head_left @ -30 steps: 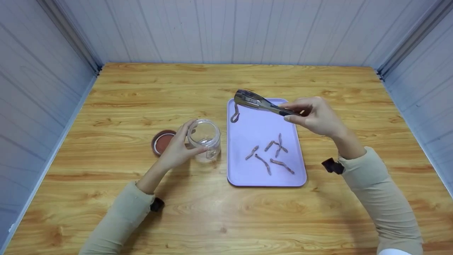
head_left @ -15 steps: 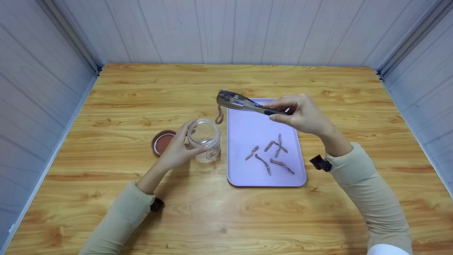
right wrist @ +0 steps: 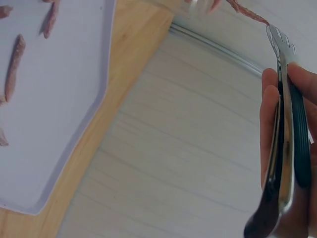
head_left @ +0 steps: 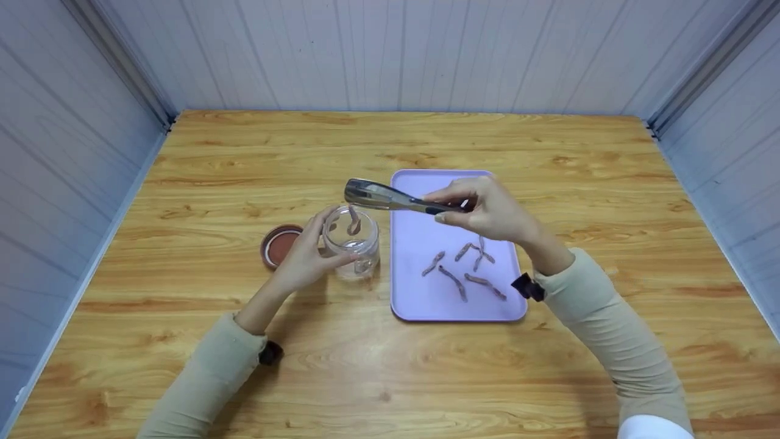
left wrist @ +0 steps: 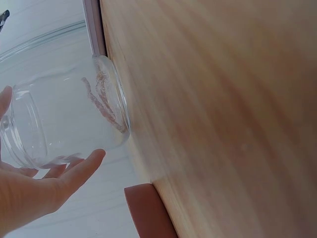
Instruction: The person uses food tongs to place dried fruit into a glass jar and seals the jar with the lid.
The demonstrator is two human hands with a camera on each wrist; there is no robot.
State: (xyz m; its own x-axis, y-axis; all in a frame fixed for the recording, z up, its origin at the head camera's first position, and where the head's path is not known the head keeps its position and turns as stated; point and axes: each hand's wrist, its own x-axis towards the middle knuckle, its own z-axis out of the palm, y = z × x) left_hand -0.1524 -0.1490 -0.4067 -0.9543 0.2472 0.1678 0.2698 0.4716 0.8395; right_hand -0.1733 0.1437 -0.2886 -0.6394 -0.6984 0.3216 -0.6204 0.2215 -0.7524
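Head view: gripping one jar (head_left: 364, 245) in left hand (head_left: 304, 259), one pair of tongs (head_left: 390, 197) in right hand (head_left: 490, 213), dangling one strip (head_left: 354, 225) at the jar's mouth. Left wrist: clearly revealing apparently two strips (left wrist: 103, 107) at jar's bottom.

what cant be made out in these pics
Head view: the handle end of the tongs, hidden by the right hand.
Head view: part of the tray, behind that hand.
Left wrist view: part of the reddish lid, past the bottom edge.
Right wrist view: most of the jar, past the top edge.
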